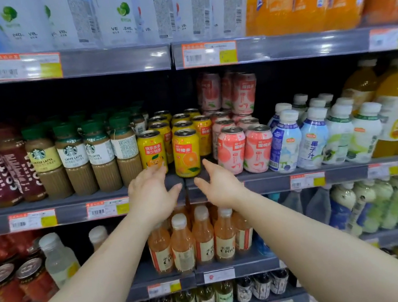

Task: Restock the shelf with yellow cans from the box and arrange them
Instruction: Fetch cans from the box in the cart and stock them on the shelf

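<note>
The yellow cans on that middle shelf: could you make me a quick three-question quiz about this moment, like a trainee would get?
1. True or false: the left hand grips a yellow can.
2. What stands directly right of the yellow cans? A) pink cans B) coffee bottles C) orange juice packs
3. Fill in: the coffee bottles have ____ caps.

Key:
1. False. Both the left hand and the right hand are open and hold nothing, just in front of the front cans.
2. A, the pink cans.
3. Green.

Grey store shelving [112, 60] w/ price tags [26, 66]
</note>
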A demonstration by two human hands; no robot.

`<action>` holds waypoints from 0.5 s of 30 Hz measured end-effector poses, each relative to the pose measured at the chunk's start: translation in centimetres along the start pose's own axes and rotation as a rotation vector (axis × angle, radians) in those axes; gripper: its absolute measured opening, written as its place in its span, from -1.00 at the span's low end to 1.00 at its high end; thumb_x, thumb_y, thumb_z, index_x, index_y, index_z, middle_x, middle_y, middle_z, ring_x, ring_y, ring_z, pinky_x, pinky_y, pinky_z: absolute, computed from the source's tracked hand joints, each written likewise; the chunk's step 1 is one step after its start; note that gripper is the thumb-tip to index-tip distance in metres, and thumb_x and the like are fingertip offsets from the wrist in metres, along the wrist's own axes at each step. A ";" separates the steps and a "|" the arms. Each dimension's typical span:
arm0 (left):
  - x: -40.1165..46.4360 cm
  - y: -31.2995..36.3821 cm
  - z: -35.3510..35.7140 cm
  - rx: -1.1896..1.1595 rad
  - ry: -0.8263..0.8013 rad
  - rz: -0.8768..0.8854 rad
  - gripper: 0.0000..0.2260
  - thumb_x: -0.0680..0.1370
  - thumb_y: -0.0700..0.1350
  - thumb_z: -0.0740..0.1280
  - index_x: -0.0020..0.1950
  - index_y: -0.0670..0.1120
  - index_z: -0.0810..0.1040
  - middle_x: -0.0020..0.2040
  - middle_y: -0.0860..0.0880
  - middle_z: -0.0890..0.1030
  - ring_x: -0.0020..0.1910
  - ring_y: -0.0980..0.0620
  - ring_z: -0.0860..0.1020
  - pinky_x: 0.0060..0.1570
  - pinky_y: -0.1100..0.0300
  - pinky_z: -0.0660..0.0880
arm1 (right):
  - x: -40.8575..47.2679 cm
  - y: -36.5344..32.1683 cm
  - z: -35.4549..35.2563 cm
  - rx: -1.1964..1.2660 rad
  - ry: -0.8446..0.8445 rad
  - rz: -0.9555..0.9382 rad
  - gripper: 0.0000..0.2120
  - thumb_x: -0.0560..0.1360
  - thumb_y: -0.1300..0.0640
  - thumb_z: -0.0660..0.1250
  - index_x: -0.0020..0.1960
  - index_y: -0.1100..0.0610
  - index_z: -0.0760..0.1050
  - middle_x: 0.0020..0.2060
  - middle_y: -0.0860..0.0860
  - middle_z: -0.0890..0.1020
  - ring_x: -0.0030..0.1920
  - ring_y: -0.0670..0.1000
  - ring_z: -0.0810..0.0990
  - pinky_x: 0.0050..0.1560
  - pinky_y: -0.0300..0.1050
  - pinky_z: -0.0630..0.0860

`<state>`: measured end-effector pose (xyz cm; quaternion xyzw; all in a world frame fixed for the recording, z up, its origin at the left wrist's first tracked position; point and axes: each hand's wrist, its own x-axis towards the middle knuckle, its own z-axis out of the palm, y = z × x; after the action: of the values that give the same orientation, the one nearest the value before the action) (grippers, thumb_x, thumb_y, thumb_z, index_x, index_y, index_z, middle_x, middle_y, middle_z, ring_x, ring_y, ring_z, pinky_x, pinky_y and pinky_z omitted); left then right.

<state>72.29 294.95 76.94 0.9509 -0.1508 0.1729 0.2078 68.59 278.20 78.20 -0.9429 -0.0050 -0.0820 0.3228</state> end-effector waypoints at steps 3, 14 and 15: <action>-1.7 1.2 0.5 0.149 -0.071 -0.071 -0.39 0.56 0.23 0.16 0.54 0.00 0.16 0.58 -0.09 0.07 0.54 -0.16 0.00 0.49 -0.15 -0.04 | -2.0 1.5 -0.2 -0.138 0.002 -0.046 -0.39 0.64 -0.03 0.16 0.58 0.17 0.04 0.56 0.13 0.16 0.55 0.11 0.10 0.52 0.01 0.09; -14.8 16.6 8.0 0.178 -0.255 -0.023 -0.38 0.58 0.24 0.05 0.57 0.03 -0.02 0.59 -0.06 -0.10 0.55 -0.13 -0.18 0.48 -0.17 -0.18 | -18.8 17.4 -5.8 -0.577 -0.089 0.202 -0.34 0.62 -0.24 -0.05 0.60 0.01 -0.15 0.59 0.08 -0.10 0.57 0.17 -0.21 0.51 0.21 -0.17; -16.1 18.7 9.1 0.160 -0.272 -0.005 -0.38 0.58 0.24 0.05 0.57 0.03 -0.03 0.59 -0.06 -0.11 0.55 -0.13 -0.18 0.48 -0.16 -0.18 | -21.0 19.1 -6.8 -0.566 -0.086 0.236 -0.34 0.62 -0.25 -0.05 0.60 0.00 -0.16 0.59 0.07 -0.11 0.57 0.17 -0.21 0.51 0.21 -0.17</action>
<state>53.61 278.10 69.24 0.9794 -0.1611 0.0538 0.1096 48.03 259.83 68.57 -0.9920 0.1140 -0.0020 0.0543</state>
